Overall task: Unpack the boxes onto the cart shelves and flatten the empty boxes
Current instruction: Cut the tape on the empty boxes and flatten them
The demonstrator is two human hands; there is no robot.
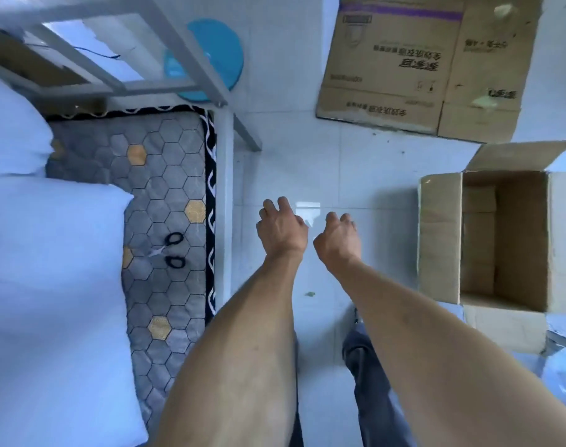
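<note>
Two boxes lie beyond the empty, loosely curled left hand (281, 229) and right hand (338, 241): one open box (501, 240) rightward, one flattened box (420, 66) bearing illegible inverted print.

Both bare arms reach forward, left hand (281, 229) and right hand (338, 241) loosely curled, holding nothing.

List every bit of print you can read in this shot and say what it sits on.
Flattened cardboard box on the floor: several lines of Chinese characters, a brand mark and small symbols, all upside down and too blurred to quote.
Open cardboard box: no print visible.
Nothing else carries text.
</note>
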